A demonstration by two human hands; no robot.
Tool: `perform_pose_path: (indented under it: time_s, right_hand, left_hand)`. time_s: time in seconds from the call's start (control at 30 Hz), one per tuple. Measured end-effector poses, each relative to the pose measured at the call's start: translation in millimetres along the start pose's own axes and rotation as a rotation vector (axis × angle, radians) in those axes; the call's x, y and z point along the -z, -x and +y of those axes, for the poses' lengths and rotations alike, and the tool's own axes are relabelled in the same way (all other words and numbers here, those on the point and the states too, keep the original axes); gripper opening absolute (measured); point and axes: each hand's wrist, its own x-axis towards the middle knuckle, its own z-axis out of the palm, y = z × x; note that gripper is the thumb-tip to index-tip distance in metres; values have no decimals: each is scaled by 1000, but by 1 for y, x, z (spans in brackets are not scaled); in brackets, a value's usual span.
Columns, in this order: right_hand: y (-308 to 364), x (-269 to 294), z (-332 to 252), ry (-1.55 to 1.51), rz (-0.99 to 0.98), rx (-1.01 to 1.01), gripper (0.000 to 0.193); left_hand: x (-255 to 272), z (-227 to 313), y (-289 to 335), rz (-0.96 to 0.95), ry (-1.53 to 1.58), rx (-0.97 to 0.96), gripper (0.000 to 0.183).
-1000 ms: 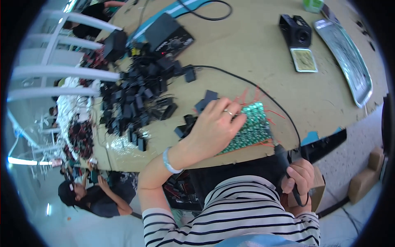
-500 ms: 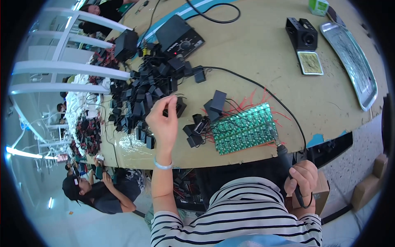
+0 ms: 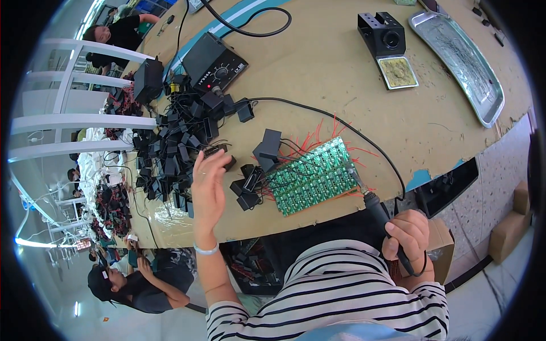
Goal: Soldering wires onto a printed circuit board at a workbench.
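My right hand (image 3: 408, 237) is wrapped round the dark handle of a soldering iron (image 3: 376, 207). The iron's metal tip reaches over the right end of a green circuit board panel (image 3: 311, 177), though contact is unclear. Red wires (image 3: 310, 136) stick out along the panel's far and right edges. Several black box-shaped housings (image 3: 268, 149) lie at its left end, with thin black wires running across the board. My left hand (image 3: 209, 190) is raised left of these, fingers stretched and holding nothing visible. Just beyond its fingertips is another black housing (image 3: 227, 159).
A large heap of black housings (image 3: 170, 150) covers the table's left side, below a soldering station (image 3: 213, 63) whose cable (image 3: 335, 116) arcs to the iron. A black iron stand (image 3: 382, 35) with a yellowish sponge (image 3: 398, 73) and a metal tray (image 3: 460, 65) stand far right. Co-workers are at left.
My left hand's pinched fingers have opened and stretched out. The view has shifted, so the table's things appear farther left. My right hand still holds the soldering iron at the panel's right end.
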Motion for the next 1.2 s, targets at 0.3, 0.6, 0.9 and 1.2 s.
perform_pose_path:
  time_s: [0.3, 0.6, 0.9, 1.2]
  right_hand:
    - [-10, -7, -1, -11, -29, 20, 16]
    - [-12, -7, 5, 4, -31, 5, 20]
    - [-16, -12, 13, -30, -61, -5, 20]
    - [-24, -13, 4, -28, -100, -37, 21]
  left_hand:
    - [14, 20, -81, 567, 909, 234, 22]
    - [-32, 87, -118, -206, 124, -359, 27]
    - [-54, 83, -110, -128, 258, -395, 24]
    - [-39, 76, -114, -101, 374, -221, 21]
